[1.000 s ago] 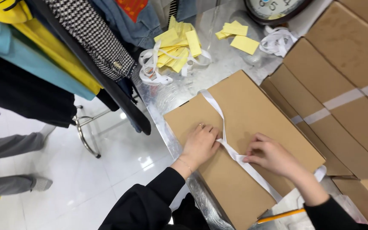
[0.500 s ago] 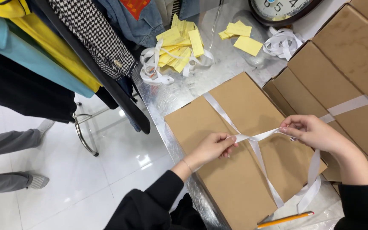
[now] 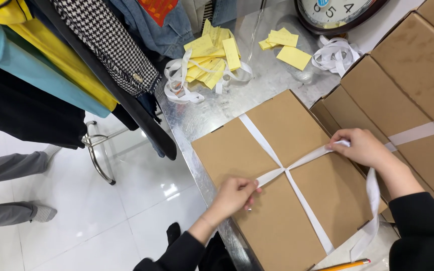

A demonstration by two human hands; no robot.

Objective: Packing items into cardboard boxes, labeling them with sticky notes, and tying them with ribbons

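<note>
Strap (image 3: 297, 200) already crossed over the cardboard box (image 3: 287, 185); knot not yet tied. Left hand (image 3: 234, 194) and right hand (image 3: 360, 148) pinching its ends, pulled taut.

Left hand (image 3: 234, 194) and right hand (image 3: 360, 148) both pinched closed, spread apart.

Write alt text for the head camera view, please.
Two hands pull a white strap taut across a brown cardboard box on a metal table: left hand, right hand. Yellow slips lie beyond.
</note>
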